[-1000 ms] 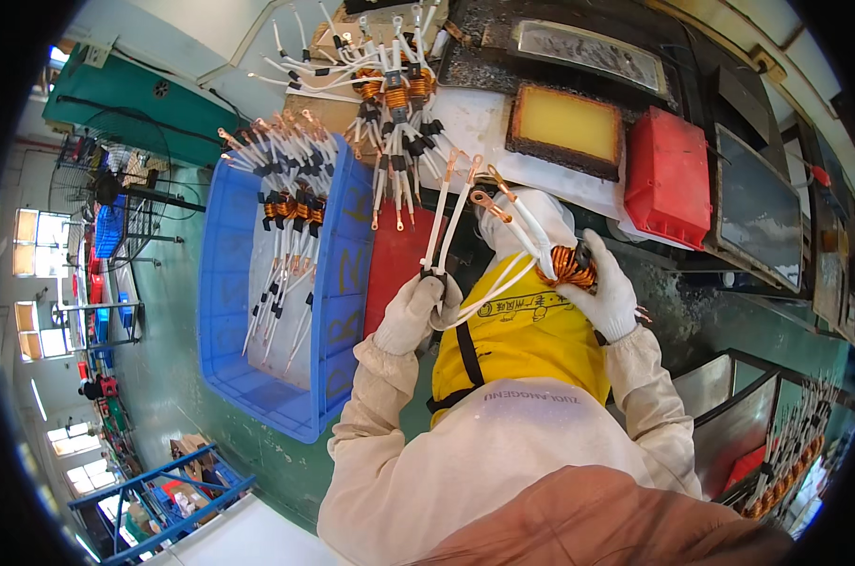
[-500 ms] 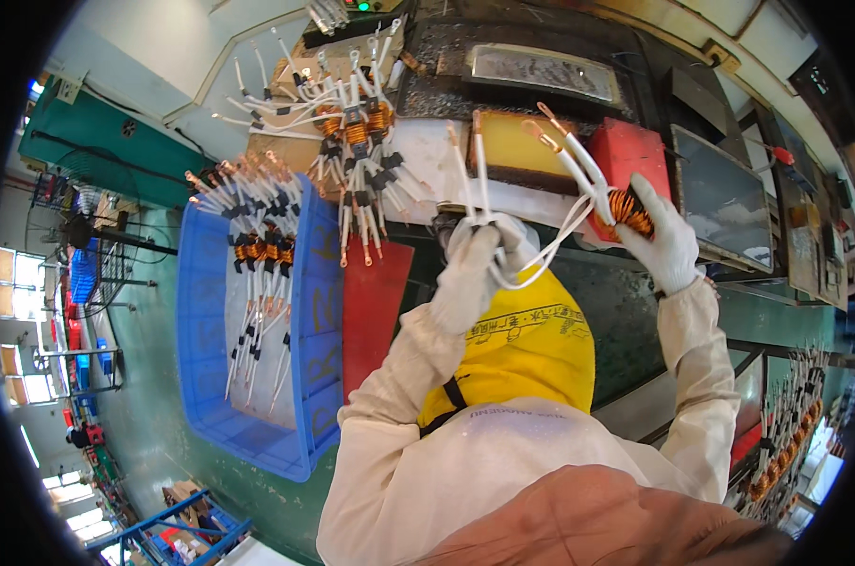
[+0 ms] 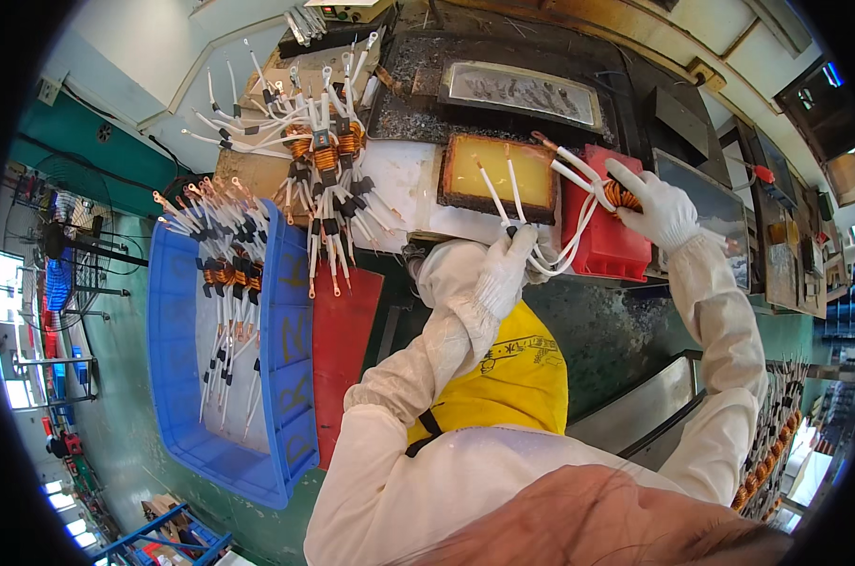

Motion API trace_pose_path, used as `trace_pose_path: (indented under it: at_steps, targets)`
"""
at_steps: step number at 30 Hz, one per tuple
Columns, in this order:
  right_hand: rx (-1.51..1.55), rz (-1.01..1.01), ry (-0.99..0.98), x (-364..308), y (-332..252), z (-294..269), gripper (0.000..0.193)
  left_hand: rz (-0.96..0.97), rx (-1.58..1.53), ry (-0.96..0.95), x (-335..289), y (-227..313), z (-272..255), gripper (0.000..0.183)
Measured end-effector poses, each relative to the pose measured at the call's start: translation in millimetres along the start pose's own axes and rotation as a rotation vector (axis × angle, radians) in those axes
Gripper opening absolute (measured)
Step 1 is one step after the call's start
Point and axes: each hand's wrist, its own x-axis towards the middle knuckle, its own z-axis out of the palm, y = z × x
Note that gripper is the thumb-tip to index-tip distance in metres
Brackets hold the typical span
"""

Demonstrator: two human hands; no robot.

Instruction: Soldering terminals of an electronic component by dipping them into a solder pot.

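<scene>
My right hand (image 3: 662,209) is closed around a copper-wound coil (image 3: 620,195) above the red bin. White insulated leads (image 3: 571,247) loop from the coil toward my left hand (image 3: 506,275). Pinched in my left fingers are two of these leads, which point away from me. Their bare tips appear over the yellow-filled tray (image 3: 465,162); whether they touch the yellow surface I cannot tell. Other leads with copper ends stick up from the coil, beside the tray's right end. Part of the coil is hidden by my right fingers.
Similar coils with leads (image 3: 326,156) are piled on the bench to the left. More lie in a blue crate (image 3: 291,415). A red bin (image 3: 607,241) stands right of the tray, with a metal-topped pan (image 3: 527,92) behind. Racked coils (image 3: 772,462) are at lower right.
Both hands have moved farther out over the bench with the coil. The leads in my left hand have come over the yellow tray from its left side. The whole view has shifted slightly.
</scene>
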Motion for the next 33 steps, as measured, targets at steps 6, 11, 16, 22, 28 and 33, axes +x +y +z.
trace_pose_path:
  at_steps: [6, 11, 16, 22, 28, 33]
  targets:
    - [-0.096, -0.132, -0.155, 26, -8, -15, 0.072, 0.001, 0.032, -0.023, 6, 11, -9, 0.044]
    - [-0.12, -0.187, -0.2, 39, -12, -17, 0.07, -0.088, 0.093, -0.008, 12, 23, -16, 0.044]
    - [-0.161, -0.192, -0.292, 48, -19, -23, 0.071, -0.097, -0.06, -0.076, 19, 34, -23, 0.039]
    - [-0.167, -0.188, -0.309, 51, -21, -26, 0.07, -0.131, -0.103, -0.065, 22, 34, -27, 0.04]
    - [-0.162, -0.208, -0.307, 54, -21, -28, 0.071, -0.103, -0.072, -0.039, 25, 36, -25, 0.04]
    - [-0.151, -0.209, -0.322, 55, -21, -27, 0.071, -0.101, -0.082, -0.015, 26, 34, -24, 0.038]
